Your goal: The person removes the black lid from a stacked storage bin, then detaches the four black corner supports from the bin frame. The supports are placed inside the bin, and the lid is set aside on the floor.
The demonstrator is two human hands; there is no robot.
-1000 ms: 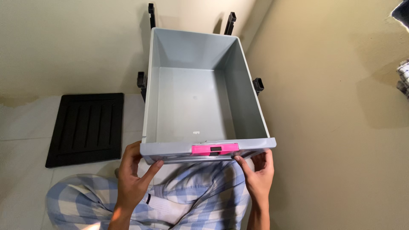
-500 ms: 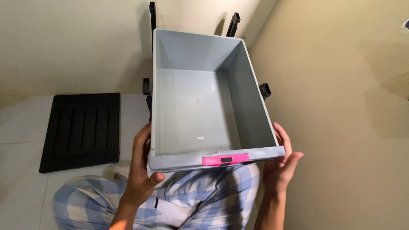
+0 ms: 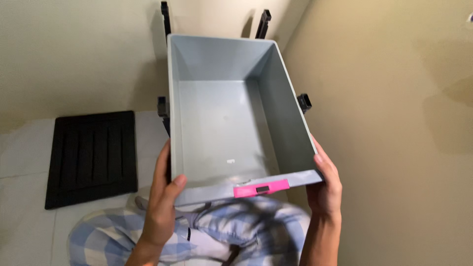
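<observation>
the floor (image 3: 29,162) is pale, glossy tile with faint grout lines, running up to cream walls at the back and on the right. a flat black slatted panel (image 3: 91,157) lies directly on it at the left, near the back wall, its ribs running lengthwise. the grey bin is held up off the tiles

One grey bin (image 3: 221,123), one black mat (image 3: 91,157)

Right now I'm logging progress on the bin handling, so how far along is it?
Done: the grey bin is empty and off the floor. In hand: the left hand and right hand grip its near corners beside the pink latch. Left: it is not set down, and the black slatted panel lies untouched on the floor.
</observation>
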